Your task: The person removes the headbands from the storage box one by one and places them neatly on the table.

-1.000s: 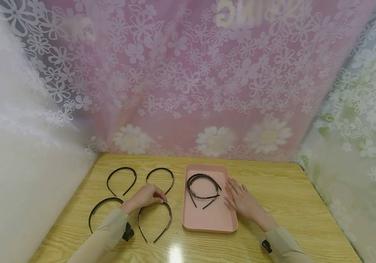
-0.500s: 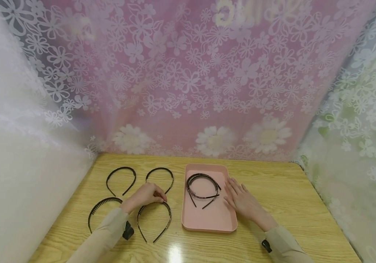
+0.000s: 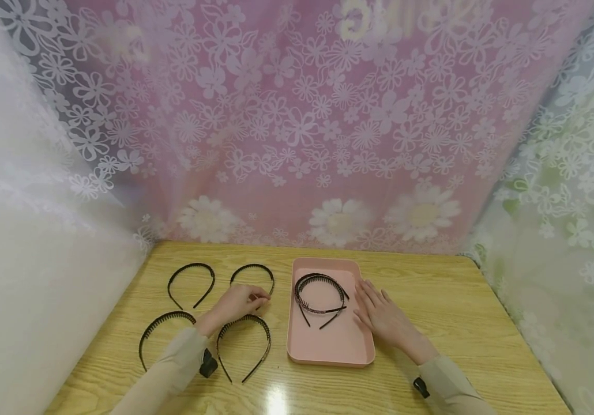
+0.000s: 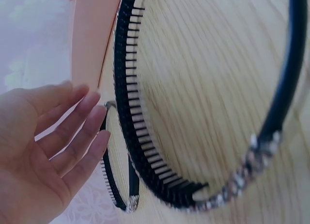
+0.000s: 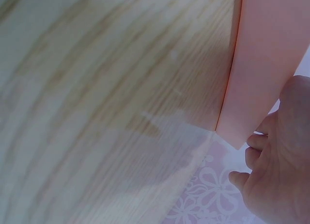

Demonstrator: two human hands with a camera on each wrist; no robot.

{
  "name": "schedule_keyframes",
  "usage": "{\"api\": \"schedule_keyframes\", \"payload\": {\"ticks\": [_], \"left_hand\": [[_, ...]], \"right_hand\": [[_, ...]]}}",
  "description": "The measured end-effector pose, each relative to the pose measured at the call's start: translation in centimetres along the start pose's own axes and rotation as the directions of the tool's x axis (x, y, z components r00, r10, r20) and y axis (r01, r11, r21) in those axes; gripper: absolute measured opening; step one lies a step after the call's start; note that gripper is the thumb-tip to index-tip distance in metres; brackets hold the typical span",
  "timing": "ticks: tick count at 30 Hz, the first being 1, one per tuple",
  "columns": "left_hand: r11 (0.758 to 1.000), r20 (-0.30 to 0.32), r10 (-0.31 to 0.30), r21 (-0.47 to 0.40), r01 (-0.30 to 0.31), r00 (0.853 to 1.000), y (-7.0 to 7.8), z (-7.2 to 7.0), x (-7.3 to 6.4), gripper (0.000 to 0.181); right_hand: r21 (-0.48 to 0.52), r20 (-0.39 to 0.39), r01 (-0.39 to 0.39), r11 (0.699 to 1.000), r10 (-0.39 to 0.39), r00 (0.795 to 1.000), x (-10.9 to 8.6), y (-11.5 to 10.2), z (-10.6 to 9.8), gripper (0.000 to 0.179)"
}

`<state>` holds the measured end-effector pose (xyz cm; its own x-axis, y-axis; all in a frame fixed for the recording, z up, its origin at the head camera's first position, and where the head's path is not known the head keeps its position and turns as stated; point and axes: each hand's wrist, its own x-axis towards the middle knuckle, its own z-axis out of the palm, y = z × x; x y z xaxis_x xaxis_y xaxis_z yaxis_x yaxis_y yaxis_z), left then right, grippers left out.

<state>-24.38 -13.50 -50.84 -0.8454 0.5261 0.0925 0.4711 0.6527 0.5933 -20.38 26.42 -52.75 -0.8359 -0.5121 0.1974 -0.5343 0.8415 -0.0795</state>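
My left hand point(image 3: 237, 302) hovers between two black toothed headbands on the table, fingers loosely bent and holding nothing visible. The near headband point(image 3: 269, 341), with a glittery side, lies just below the hand; it looms large in the left wrist view. Partly covered by the fingers is the far headband point(image 3: 252, 266). My right hand point(image 3: 386, 319) rests with extended fingers on the right rim of a pink tray point(image 3: 328, 351). Inside the tray, overlapping headbands point(image 3: 323, 312) lie toward the left. In the right wrist view, the hand point(image 5: 281, 156) is against the tray's outer wall.
On the left of the table point(image 3: 432, 288) lie two more headbands: one at the back point(image 3: 191, 265) and one in front point(image 3: 143, 340), partly hidden by the left sleeve. Flowered curtains point(image 3: 297, 144) enclose the table at the back and sides.
My left hand has come off the top of the near right headband and shifted slightly away toward the far one. The right hand and the tray stay put.
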Motion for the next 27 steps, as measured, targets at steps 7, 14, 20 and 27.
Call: {"api": "schedule_keyframes", "payload": {"ticks": [7, 14, 20, 27], "left_hand": [[0.998, -0.084, -0.014, 0.067, 0.02, 0.996, 1.5, 0.7, 0.3, 0.028], [0.997, -0.092, -0.01, 0.073, 0.016, 0.996, 3.0, 1.5, 0.6, 0.042], [0.989, -0.075, 0.042, 0.145, -0.031, 0.996, 3.9, 2.7, 0.6, 0.052], [0.984, -0.078, 0.036, 0.178, -0.022, 0.996, 4.9, 4.2, 1.1, 0.066]], "right_hand": [[-0.012, -0.018, 0.024, 1.0, -0.024, 1.0, 0.0, 0.4, 0.5, 0.063], [0.002, 0.004, 0.004, 1.0, -0.004, 1.0, 0.0, 0.2, 0.2, 0.064], [-0.02, -0.042, 0.037, 0.999, -0.037, 0.998, -0.1, 0.5, 0.6, 0.064], [0.037, -0.025, -0.004, 0.999, 0.004, 1.0, 0.0, 0.1, 0.2, 0.065]]}}
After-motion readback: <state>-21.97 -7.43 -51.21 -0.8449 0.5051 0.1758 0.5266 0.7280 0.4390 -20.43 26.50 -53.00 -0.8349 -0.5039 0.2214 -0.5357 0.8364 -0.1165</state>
